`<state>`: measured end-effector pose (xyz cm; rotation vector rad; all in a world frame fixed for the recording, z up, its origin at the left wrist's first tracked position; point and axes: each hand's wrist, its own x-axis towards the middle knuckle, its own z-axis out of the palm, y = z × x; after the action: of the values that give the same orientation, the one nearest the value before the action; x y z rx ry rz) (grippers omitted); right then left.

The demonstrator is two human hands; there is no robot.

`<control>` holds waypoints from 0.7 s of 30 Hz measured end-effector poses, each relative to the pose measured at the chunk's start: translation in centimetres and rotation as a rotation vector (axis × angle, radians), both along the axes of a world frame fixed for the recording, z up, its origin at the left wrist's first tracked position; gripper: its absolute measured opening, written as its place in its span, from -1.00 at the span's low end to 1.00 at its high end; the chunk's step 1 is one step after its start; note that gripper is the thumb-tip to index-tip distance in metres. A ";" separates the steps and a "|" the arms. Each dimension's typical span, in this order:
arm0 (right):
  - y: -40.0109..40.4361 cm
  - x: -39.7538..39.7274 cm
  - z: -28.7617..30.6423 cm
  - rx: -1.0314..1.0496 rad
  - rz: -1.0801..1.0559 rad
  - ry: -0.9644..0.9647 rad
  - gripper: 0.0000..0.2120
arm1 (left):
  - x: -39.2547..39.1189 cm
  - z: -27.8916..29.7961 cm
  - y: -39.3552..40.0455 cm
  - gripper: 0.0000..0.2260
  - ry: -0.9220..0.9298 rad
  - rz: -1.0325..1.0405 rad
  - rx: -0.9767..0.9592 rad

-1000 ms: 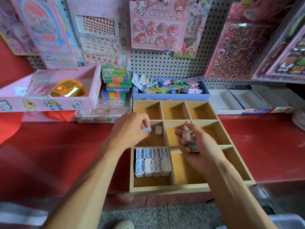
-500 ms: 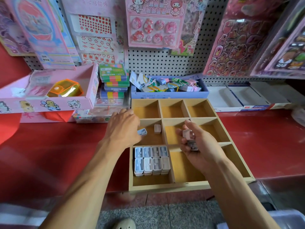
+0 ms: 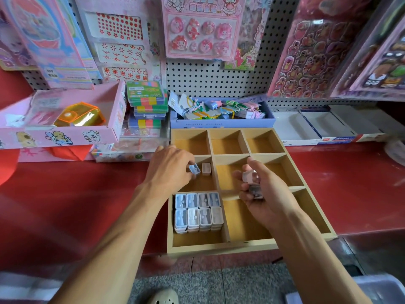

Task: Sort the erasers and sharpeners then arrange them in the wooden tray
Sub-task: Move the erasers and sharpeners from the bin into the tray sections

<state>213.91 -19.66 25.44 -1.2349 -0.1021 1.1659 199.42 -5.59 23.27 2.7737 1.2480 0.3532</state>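
- My left hand pinches a small blue sharpener with its fingertips, low over the middle-left box of the wooden tray.
- Just beside it, a pale pink sharpener stands on the floor of that same box. I cannot tell if the two touch.
- My right hand is curled around a little bunch of sharpeners. A white one sticks up near my thumb and darker ones sit lower in my palm. This hand is over the middle of the tray.
- In the near-left box, two neat rows of sharpeners lie in short stacks, side by side and touching. Some are blue, some are pale.
- The three far boxes of the tray show only bare wood.
- The tray sits on a red counter, and its near edge hangs over the front.
- Behind the tray is a blue box full of mixed little things.
- To the left are a pink box and a pile of bright flat cases.
- Sticker packs hang on the wall with holes.
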 end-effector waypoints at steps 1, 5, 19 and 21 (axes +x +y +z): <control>0.0 0.0 0.0 -0.005 -0.001 0.000 -0.83 | 0.2 -0.1 -0.1 -0.69 -0.007 -0.012 -0.007; 0.2 -0.1 0.0 -0.027 -0.012 -0.007 -0.83 | 0.9 -0.4 0.1 -0.70 -0.042 -0.033 -0.031; 1.6 -1.3 -0.3 -0.049 -0.014 -0.032 -0.74 | 1.9 2.8 -4.2 -0.89 -0.614 -0.186 -0.695; 1.7 -1.5 -0.2 -0.039 -0.005 -0.050 -0.72 | 2.3 3.0 -4.9 -0.92 -0.642 -0.186 -0.788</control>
<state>212.43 -17.99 25.23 -1.2986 -0.1137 1.1379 201.72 -10.47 26.26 1.8603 0.7336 0.5318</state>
